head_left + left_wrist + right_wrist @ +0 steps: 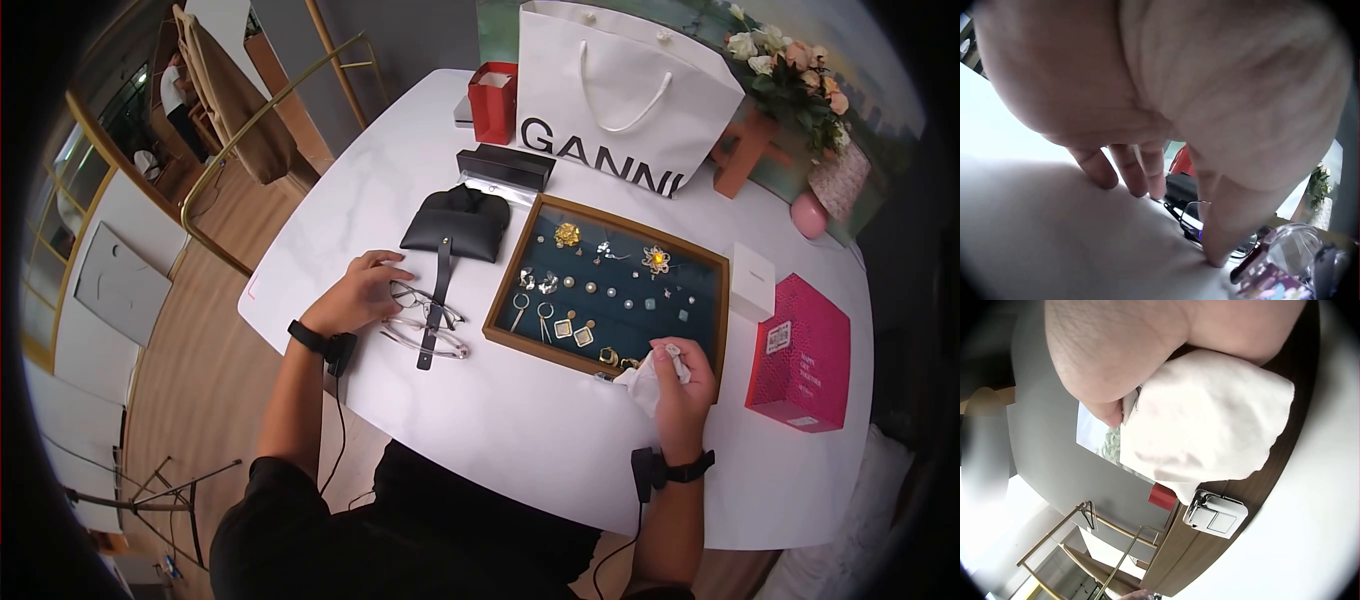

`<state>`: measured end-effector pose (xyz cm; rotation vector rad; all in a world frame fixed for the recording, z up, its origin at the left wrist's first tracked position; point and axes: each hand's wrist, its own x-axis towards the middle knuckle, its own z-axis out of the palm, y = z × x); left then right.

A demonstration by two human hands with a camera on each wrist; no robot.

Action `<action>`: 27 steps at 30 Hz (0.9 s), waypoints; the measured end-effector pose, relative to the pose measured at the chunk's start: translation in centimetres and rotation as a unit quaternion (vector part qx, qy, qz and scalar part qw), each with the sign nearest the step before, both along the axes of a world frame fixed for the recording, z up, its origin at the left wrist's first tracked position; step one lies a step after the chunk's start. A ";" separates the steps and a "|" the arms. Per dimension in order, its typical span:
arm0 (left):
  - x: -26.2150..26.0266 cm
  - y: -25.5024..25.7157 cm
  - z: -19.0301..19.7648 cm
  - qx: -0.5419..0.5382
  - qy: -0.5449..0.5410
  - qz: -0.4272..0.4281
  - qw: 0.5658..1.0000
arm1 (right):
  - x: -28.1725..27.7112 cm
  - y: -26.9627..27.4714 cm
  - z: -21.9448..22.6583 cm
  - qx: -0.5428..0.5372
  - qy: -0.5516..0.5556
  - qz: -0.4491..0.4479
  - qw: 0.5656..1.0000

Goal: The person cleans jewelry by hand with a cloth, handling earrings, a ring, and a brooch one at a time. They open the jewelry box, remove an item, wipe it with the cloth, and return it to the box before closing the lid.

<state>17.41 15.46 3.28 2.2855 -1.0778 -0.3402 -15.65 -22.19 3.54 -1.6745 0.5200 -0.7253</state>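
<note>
My left hand (385, 290) rests on the white table (330, 215), fingertips down, its thumb beside a dark-framed pair of glasses (428, 304). A clear-framed pair (432, 341) lies just below, under the strap of a black glasses case (455, 224). In the left wrist view the fingers (1141, 172) press the table and the glasses (1192, 215) lie by the thumb. My right hand (676, 362) grips a white cloth (642, 386) at the near right corner of a wooden jewellery tray (500, 300). The cloth (1210, 419) fills the right wrist view, above a small silver square piece (1216, 514).
The tray holds several earrings and brooches on dark blue lining. Behind it stand a black box (505, 166), a red bag (493, 100) and a white GANNI bag (625, 95). A pink box (803, 352), a small white box (752, 281) and flowers (790, 70) sit at right.
</note>
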 end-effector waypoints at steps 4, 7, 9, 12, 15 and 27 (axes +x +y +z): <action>0.5 -0.5 -0.5 -0.026 0.015 -0.022 0.999 | 0.0 0.1 -0.1 0.004 0.004 0.001 1.000; 0.1 -1.4 -0.5 -0.061 0.021 -0.007 0.998 | 0.0 0.1 -0.2 0.011 -0.011 0.008 1.000; 0.1 -1.8 -0.2 -0.063 0.019 0.016 0.998 | 0.0 0.0 -0.3 0.018 -0.021 0.013 1.000; -0.6 -2.7 0.2 -0.033 -0.064 0.019 0.997 | 0.0 0.0 -0.4 0.026 -0.025 0.018 0.999; -1.3 -3.6 0.6 -0.019 -0.093 0.025 0.995 | 0.0 -0.2 -0.6 0.021 -0.025 0.026 0.999; -1.1 -4.3 0.1 -0.044 -0.112 0.108 0.987 | 0.0 -0.2 -0.1 0.012 -0.043 0.022 0.999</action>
